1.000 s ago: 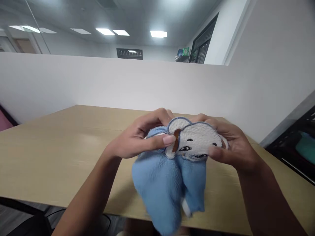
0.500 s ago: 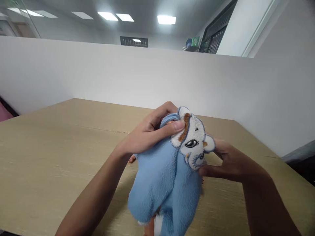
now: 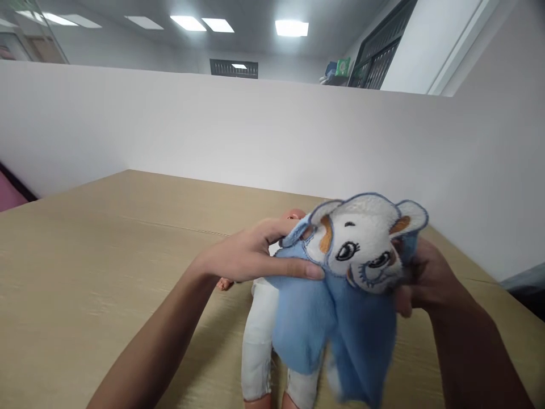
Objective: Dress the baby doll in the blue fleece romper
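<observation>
A blue fleece doll outfit (image 3: 300,324) with a white animal-face patch (image 3: 368,227) is held up between my hands, its legs hanging down. My left hand (image 3: 251,255) is closed on its left upper edge, thumb in front. At the right edge, beside the patch, my right hand (image 3: 430,278) grips it, fingers partly hidden behind the cloth. Behind and under the outfit a doll (image 3: 258,341) with a white cloth body lies on its back on the table. The top of its head and one small hand show; its face and chest are mostly hidden.
The wooden table (image 3: 106,244) extends around the doll. A white partition wall (image 3: 191,125) rises along its far side, and a grey wall (image 3: 489,182) stands at the right. Something pink (image 3: 11,193) is beyond the table's left edge.
The outfit has shifted right and been spread wider, so the whole animal-face patch shows. My right hand moved right with it. The doll's white legs and the top of its head are now uncovered.
</observation>
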Available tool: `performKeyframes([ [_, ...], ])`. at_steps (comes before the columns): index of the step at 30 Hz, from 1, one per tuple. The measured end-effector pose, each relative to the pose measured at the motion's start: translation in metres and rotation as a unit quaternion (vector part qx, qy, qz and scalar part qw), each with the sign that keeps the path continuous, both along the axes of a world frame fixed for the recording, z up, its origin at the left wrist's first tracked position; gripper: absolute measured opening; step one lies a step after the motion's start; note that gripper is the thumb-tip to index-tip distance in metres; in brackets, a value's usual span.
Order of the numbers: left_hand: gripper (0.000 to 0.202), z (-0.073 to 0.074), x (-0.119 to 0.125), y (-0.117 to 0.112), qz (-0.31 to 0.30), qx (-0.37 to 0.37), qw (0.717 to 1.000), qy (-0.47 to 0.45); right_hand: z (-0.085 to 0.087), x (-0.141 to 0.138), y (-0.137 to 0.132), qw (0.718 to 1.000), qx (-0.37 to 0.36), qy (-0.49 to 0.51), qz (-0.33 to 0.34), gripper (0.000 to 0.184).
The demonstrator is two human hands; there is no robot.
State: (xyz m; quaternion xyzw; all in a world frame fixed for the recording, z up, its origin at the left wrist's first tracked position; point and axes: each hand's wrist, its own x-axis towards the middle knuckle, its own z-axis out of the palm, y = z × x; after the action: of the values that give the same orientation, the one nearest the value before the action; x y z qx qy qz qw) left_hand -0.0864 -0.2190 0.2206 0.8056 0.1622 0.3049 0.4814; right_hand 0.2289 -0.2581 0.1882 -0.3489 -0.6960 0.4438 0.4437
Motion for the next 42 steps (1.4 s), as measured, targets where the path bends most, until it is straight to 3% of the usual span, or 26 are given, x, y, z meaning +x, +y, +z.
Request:
performKeyframes([
  [3,0.026,-0.006,0.009,0.0,0.012,0.002,0.999,-0.049,0.004,-0.006,0.004,0.98,-0.074,-0.102,0.155,0.065],
  [5,0.028,-0.007,0.015,-0.002,0.019,-0.007,0.999,-0.049,0.006,-0.017,0.003,0.961,-0.103,-0.142,0.215,0.072],
  [10,0.027,-0.005,0.012,-0.002,0.004,-0.031,1.0,0.001,0.006,-0.037,-0.009,0.972,-0.072,-0.124,0.188,0.089],
  [16,0.029,-0.007,-0.015,0.011,-0.117,-0.082,0.98,0.139,-0.007,-0.028,-0.014,0.978,-0.099,-0.058,0.176,0.07],
  [20,0.019,-0.005,-0.016,0.018,-0.175,-0.029,0.981,0.075,-0.011,-0.029,-0.008,0.984,-0.064,-0.1,0.134,0.059],
  [25,0.012,-0.008,-0.017,0.023,-0.16,-0.053,0.985,0.022,0.001,-0.038,-0.003,0.945,-0.116,-0.154,0.264,0.067],
  [27,0.014,-0.01,-0.018,0.023,-0.153,-0.05,0.986,0.036,0.002,-0.038,-0.003,0.935,-0.138,-0.178,0.274,0.062],
  [31,0.022,-0.008,-0.02,0.022,-0.18,-0.102,0.974,0.09,-0.012,-0.032,-0.003,0.965,-0.11,-0.104,0.214,0.046],
  [34,0.029,-0.007,-0.021,0.021,-0.221,-0.121,0.959,0.132,-0.024,-0.029,-0.001,0.984,-0.085,-0.025,0.156,0.054],
  [36,0.024,-0.007,-0.021,0.022,-0.215,-0.1,0.964,0.117,-0.024,-0.032,-0.001,0.985,-0.095,-0.038,0.138,0.054],
  [38,0.018,-0.01,-0.022,0.023,-0.185,-0.083,0.976,0.077,-0.017,-0.039,-0.002,0.973,-0.118,-0.082,0.182,0.048],
  [42,0.016,-0.014,-0.022,0.026,-0.145,-0.055,0.987,0.034,-0.002,-0.051,-0.004,0.912,-0.159,-0.146,0.35,0.04],
])
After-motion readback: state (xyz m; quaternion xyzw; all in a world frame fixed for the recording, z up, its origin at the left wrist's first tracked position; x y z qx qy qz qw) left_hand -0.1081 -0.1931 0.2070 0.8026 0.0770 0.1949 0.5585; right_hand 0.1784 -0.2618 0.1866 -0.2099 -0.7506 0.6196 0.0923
